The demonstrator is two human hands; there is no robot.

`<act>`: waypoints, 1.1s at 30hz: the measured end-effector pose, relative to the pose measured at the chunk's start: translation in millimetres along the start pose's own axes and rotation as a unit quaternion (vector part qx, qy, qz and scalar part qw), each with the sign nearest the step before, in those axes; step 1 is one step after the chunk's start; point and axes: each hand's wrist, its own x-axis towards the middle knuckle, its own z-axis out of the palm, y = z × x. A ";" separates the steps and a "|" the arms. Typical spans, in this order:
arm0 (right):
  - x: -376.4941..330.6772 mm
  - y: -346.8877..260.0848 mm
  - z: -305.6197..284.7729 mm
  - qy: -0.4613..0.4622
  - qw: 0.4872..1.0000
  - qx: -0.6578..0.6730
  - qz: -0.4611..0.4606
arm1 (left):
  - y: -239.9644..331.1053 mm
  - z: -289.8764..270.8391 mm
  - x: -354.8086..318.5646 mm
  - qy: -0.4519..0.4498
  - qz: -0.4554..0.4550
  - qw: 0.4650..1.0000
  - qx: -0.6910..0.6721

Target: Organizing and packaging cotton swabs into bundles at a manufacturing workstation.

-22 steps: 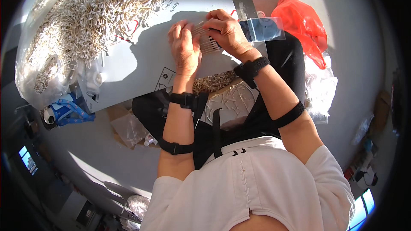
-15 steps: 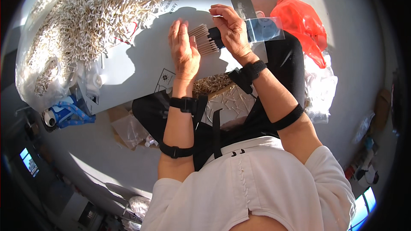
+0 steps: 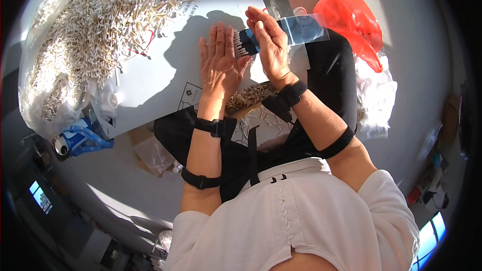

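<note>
One short row of cotton swabs (image 3: 240, 46): lies on the grey board (image 3: 145, 88), partly under the left hand (image 3: 220, 65), white tips toward the right hand (image 3: 273, 49).
Left hand state: flat and opened, fingers straight and together, thumb apart; I see nothing gripped, and how hard it presses I cannot tell.
Right hand state: loosely opened, palm turned toward the other hand, no grip visible.
Row, done so far: I judge it gathered, the swabs side by side, tips rather even.
Dark strip (image 3: 249, 40): just beside the tips; I cannot tell if it touches them.
Clear pouch (image 3: 314, 26): lies flat beyond the right hand; I judge no swabs are inside its visible part.
Heap, not yet sorted: very many loose swabs (image 3: 105, 25), pointing every way, beside a clear sack (image 3: 29, 78).
Under board edge: more swabs (image 3: 249, 96), near the lap.
Right side: red bag (image 3: 349, 22) above white bags (image 3: 374, 95).
In the way: both hands hide parts of row and strip.
</note>
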 end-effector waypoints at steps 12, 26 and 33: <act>-7.6 22.0 16.3 -0.014 0.998 -0.039 -0.040 | 10.6 10.9 9.2 0.255 -0.222 0.853 -0.398; -5.7 -1.4 -34.7 -0.046 0.997 -0.067 0.004 | -0.5 -20.0 -9.5 -0.020 -0.052 0.992 -0.117; -24.4 -11.9 -28.9 -0.048 0.967 -0.241 -0.072 | 1.0 -12.6 -8.5 0.007 -0.047 0.996 -0.081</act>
